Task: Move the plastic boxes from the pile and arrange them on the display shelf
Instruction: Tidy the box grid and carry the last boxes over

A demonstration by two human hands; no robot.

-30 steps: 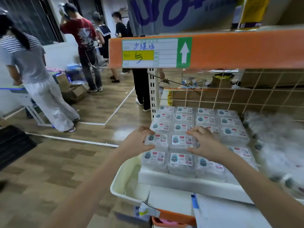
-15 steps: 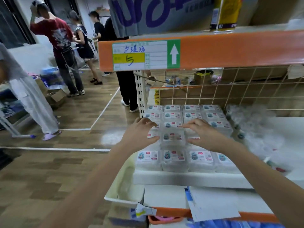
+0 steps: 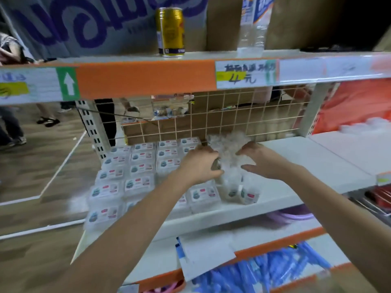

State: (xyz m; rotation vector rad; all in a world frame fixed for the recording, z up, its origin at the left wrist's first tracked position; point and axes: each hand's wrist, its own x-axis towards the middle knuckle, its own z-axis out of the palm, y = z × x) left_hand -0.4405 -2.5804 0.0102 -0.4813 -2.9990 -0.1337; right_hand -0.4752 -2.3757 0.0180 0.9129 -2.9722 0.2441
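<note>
Clear plastic boxes with labelled lids [image 3: 139,166] lie in neat rows on the left part of the white display shelf [image 3: 313,166]. To their right a loose pile of the same boxes [image 3: 229,142] rests against the wire back. My left hand [image 3: 198,166] curls its fingers over a box at the pile's left side. On the pile's right side, my right hand [image 3: 262,161] has its fingers and thumb spread towards the boxes. A couple of boxes [image 3: 243,193] stand on edge at the shelf front, below my hands. The pile is blurred.
The orange-edged shelf above carries a yellow can [image 3: 170,31] and a clear bottle [image 3: 254,24]. A wire grid [image 3: 232,115] backs the display shelf. Blue packets [image 3: 275,269] fill the level below. People's legs [image 3: 12,127] stand on the wooden floor at far left.
My view swung right along the shelf. Both hands left the arranged rows of boxes and moved right to the loose pile, where the left hand now closes on a box.
</note>
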